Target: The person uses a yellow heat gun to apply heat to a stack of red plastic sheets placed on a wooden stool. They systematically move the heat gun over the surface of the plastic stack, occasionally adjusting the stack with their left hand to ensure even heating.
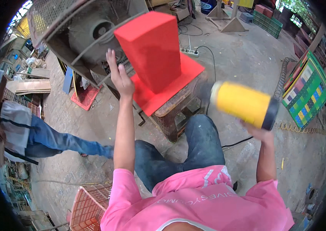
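A tall red block (155, 50), tapering toward its foot, rises from a flat red sheet (189, 70). Both rest on a worn wooden stool (170, 107) in front of my knees. My left hand (121, 79) is raised close to the block's left side, fingers stretched and holding nothing; whether it touches the block I cannot tell. Over to the right, my right hand (260, 133) is closed beneath a yellow and black heat gun (243, 102). Its nozzle points toward the stool and is smeared by motion. The grip is mostly hidden.
A large caged fan (97, 32) stands behind the block. A power strip (189, 52) and dark cable lie on the floor. Patterned green boards (307, 92) lean at right. At lower left is a pink basket (90, 206); another person's leg (67, 140) is at left.
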Action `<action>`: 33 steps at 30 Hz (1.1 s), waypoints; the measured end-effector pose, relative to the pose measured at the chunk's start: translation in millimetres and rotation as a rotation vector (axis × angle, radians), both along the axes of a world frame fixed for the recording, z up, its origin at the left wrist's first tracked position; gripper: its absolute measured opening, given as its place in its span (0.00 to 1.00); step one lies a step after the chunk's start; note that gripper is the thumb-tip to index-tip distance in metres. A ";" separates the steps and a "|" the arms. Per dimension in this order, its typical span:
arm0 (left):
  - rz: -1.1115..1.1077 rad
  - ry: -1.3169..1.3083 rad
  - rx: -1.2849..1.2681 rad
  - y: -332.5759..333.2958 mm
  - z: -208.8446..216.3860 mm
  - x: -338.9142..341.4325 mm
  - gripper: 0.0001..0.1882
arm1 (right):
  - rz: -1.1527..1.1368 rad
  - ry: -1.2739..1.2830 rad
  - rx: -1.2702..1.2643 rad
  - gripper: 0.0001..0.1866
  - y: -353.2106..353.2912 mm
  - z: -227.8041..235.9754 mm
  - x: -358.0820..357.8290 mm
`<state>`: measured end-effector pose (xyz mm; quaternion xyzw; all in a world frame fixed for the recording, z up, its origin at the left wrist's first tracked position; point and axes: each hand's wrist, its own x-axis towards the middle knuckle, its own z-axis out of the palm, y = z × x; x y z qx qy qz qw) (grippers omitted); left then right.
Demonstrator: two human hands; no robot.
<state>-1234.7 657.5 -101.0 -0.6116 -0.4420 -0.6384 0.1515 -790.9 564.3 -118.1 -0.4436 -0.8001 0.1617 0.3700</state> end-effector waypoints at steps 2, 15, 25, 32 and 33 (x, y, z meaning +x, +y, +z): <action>0.029 -0.154 -0.087 -18.2 6.5 3.9 0.25 | 0.163 -0.132 -0.079 0.24 -6.3 23.8 15.3; -0.002 -0.828 -1.197 -191.4 94.7 175.7 0.18 | -0.123 0.547 -0.539 0.22 111.9 242.4 50.8; 0.364 -1.475 -1.345 -251.1 49.7 233.0 0.18 | 0.125 0.388 -0.771 0.27 224.4 285.1 118.4; 0.334 -1.825 -1.576 -264.7 51.2 434.9 0.21 | 0.195 0.298 -0.687 0.22 294.0 335.3 121.1; 0.283 -1.821 -1.622 -265.5 43.1 457.1 0.22 | 0.181 0.286 -0.748 0.21 310.2 330.7 124.3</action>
